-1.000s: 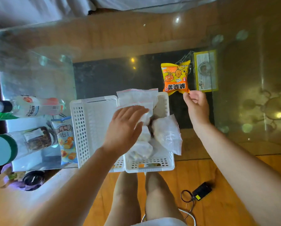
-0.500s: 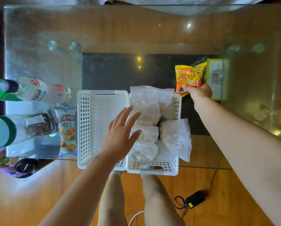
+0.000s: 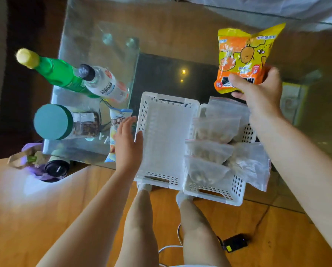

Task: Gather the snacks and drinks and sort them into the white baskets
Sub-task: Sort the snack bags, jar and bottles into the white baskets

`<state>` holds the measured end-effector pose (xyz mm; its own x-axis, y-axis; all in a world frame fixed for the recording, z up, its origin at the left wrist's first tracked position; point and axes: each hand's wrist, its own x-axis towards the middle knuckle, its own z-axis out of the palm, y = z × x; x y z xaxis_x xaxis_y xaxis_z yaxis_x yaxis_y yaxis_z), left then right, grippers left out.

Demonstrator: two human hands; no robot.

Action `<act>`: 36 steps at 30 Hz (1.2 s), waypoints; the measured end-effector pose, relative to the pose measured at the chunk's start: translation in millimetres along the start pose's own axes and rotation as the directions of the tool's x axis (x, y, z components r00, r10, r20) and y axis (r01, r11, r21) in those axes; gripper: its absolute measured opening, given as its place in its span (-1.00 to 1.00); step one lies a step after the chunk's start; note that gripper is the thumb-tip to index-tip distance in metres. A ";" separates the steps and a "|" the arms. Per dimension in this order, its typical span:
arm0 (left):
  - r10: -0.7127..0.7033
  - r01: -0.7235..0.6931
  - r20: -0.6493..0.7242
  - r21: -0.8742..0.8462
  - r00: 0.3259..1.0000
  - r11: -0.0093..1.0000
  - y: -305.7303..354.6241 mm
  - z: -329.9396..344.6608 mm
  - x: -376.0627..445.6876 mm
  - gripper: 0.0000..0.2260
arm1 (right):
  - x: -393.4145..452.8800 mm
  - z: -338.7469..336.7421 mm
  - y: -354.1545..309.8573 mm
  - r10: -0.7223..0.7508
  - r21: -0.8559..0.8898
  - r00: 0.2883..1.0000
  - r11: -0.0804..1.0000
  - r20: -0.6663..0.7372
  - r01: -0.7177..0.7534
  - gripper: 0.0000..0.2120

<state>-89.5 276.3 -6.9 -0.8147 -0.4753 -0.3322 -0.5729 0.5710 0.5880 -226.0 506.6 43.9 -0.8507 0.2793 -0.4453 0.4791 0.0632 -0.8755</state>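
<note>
Two white baskets stand side by side on the glass table. The left basket (image 3: 165,135) holds nothing. The right basket (image 3: 236,191) is full of clear zip bags (image 3: 213,130) of snacks. My right hand (image 3: 261,91) grips an orange and yellow snack packet (image 3: 244,54) by its lower edge, lifted above the right basket's far end. My left hand (image 3: 127,145) hangs with fingers straight over the left basket's left rim, partly covering a blue-and-white snack pouch (image 3: 119,120). A green bottle (image 3: 55,72), a clear bottle (image 3: 103,83) and a teal-lidded jar (image 3: 65,122) stand at the left.
A yellow-framed card (image 3: 292,105) lies under the glass at the right. On the wooden floor are a purple bag with a dark cup (image 3: 45,166) at the left and a black device with cable (image 3: 234,242) near my legs.
My right hand took hold of the orange packet and lifted it off the table. My left hand moved from the zip bags leftward to the left basket's left rim.
</note>
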 end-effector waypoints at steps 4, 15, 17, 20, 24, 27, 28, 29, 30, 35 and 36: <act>-0.215 0.213 0.023 0.051 0.976 0.976 -53.4 -23.1 24.4 -0.57 | -52.2 48.5 10.2 -0.029 0.044 0.997 0.999 0.068 0.026 -0.54; -0.304 0.259 0.265 0.191 0.915 0.947 -118.1 -16.8 57.6 -0.57 | -154.0 122.3 124.0 0.088 -0.197 0.996 0.977 0.030 -0.081 -0.55; -0.260 0.213 0.280 0.188 0.924 0.959 -118.0 -17.0 56.5 -0.63 | -159.1 128.1 136.3 0.117 -0.223 0.993 0.968 0.004 -0.113 -0.56; -0.195 0.157 0.289 0.151 0.937 0.976 -113.2 -20.5 45.5 -0.61 | -159.7 132.5 147.5 0.150 -0.248 0.988 0.956 -0.042 -0.156 -0.56; -0.081 0.052 0.192 0.155 0.978 0.987 -101.1 -35.1 20.5 -0.65 | -158.2 132.2 156.1 0.193 -0.279 0.978 0.938 -0.076 -0.207 -0.56; -0.004 -0.018 0.084 0.254 0.996 0.967 -92.5 -48.6 9.2 -0.63 | -159.1 129.0 157.5 0.208 -0.304 0.976 0.927 -0.071 -0.219 -0.55; 0.004 -0.020 0.063 0.256 0.998 0.966 -88.1 -51.9 6.0 -0.62 | -159.3 127.1 157.0 0.213 -0.300 0.974 0.927 -0.073 -0.225 -0.55; 0.009 -0.020 0.047 0.253 0.999 0.967 -82.9 -54.2 2.6 -0.61 | -159.3 124.7 156.2 0.222 -0.288 0.972 0.928 -0.077 -0.235 -0.55; 0.007 -0.015 0.032 0.251 0.999 0.968 -77.4 -55.5 -0.8 -0.61 | -159.2 121.9 155.2 0.236 -0.273 0.968 0.929 -0.082 -0.250 -0.54; -0.081 0.090 -0.062 0.147 0.995 0.985 -49.6 -54.7 -6.0 -0.63 | -158.3 110.5 151.3 0.258 -0.231 0.961 0.934 -0.097 -0.273 -0.56; -0.075 0.080 -0.051 0.104 0.996 0.991 -43.4 -50.9 -6.5 -0.64 | -158.3 109.3 150.6 0.257 -0.228 0.962 0.935 -0.092 -0.271 -0.57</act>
<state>-54.8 220.5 7.3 -0.7637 -0.5503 -0.3375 -0.6426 0.5977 0.4794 -42.9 367.2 -38.0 -0.6754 0.3733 -0.6360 0.7283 0.2019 -0.6549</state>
